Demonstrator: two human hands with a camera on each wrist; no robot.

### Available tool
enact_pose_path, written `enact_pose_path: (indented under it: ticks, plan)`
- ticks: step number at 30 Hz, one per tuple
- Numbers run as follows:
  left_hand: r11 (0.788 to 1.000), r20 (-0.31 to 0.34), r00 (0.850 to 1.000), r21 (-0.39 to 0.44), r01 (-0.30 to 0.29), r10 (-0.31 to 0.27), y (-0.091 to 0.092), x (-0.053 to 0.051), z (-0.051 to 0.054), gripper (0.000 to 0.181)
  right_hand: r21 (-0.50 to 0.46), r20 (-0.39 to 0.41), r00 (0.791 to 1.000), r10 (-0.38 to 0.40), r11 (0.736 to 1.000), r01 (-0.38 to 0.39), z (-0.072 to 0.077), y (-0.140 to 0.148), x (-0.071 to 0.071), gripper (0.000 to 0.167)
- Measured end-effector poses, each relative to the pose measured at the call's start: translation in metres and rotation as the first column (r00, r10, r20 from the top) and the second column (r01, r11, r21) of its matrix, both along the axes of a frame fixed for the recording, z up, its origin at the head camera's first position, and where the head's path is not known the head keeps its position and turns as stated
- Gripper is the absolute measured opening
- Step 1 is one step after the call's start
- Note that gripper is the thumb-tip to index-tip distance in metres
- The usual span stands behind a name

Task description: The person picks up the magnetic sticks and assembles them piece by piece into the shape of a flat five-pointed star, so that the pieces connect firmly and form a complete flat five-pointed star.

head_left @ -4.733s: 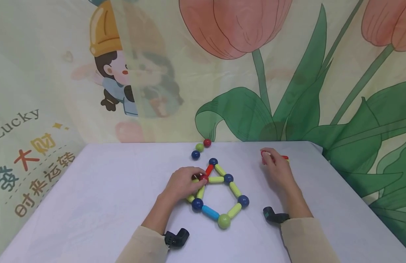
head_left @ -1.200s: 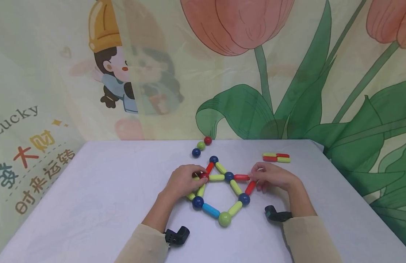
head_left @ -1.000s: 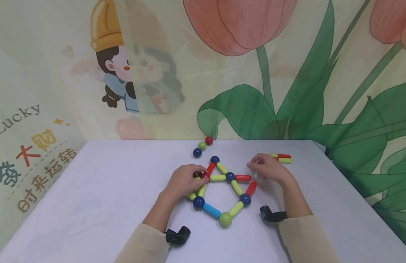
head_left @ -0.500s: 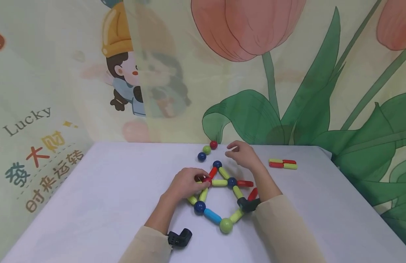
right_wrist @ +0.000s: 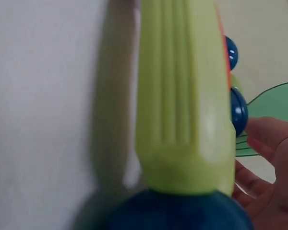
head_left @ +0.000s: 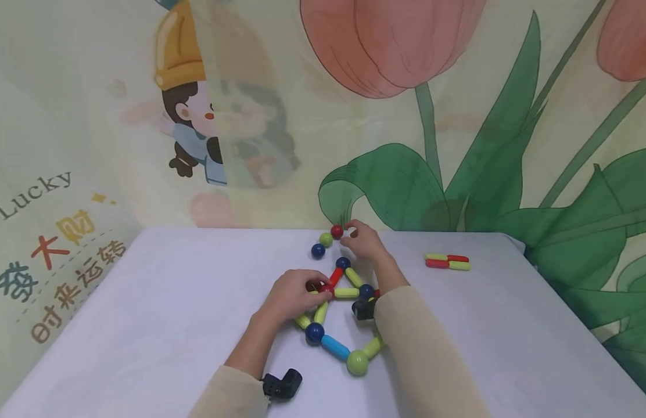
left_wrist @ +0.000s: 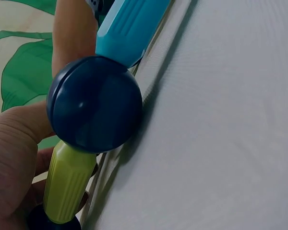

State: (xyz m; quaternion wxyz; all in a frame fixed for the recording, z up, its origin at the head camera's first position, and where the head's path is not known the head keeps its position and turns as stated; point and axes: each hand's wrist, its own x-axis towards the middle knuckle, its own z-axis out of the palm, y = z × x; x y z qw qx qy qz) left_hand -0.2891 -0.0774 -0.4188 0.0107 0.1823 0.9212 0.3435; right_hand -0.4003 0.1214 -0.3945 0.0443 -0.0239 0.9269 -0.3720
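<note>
On the table lies a figure of balls and rods: a blue ball, a light blue rod, a green ball and yellow-green rods. My left hand pinches its red ball between thumb and fingers. At the back, my right hand reaches beside a loose red ball, thumb and fingers apart; contact is unclear. The right forearm hides the figure's right side. In the right wrist view a yellow-green rod fills the foreground, with the right hand behind.
A loose green ball and a loose blue ball lie in line with the red one. Red and yellow-green rods lie side by side at the right. A printed cloth hangs behind the white table.
My right hand left the rods at the right, set red rods against two blue balls, released them and moved left and back to the loose balls. The left hand stayed on its red ball.
</note>
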Motion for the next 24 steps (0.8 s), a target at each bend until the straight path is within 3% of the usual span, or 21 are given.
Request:
enact_pose_path:
  ticks: [6, 11, 17, 24]
  plan:
    - [1.000, -0.011, 1.000, 0.005, 0.024, -0.023, 0.005, 0.000, -0.003, 0.020, 0.102, -0.001, 1.000, 0.016, 0.995, -0.016, 0.000, 0.002, 0.001, 0.055]
    - [1.000, -0.029, 1.000, 0.007, 0.000, 0.001, 0.004, -0.002, -0.001, 0.019, 0.086, -0.062, 0.995, -0.078, 0.993, 0.083, 0.008, 0.001, 0.002, 0.050]
    - [1.000, -0.019, 1.000, -0.007, -0.017, 0.017, 0.001, -0.001, -0.001, 0.020, 0.152, -0.056, 0.998, -0.038, 0.987, 0.047, 0.004, 0.001, 0.002, 0.045]
    - [0.999, -0.008, 1.000, -0.017, -0.030, 0.030, 0.000, 0.001, -0.003, 0.021, 0.034, -0.030, 0.996, -0.089, 0.995, 0.090, -0.004, 0.004, 0.006, 0.039]
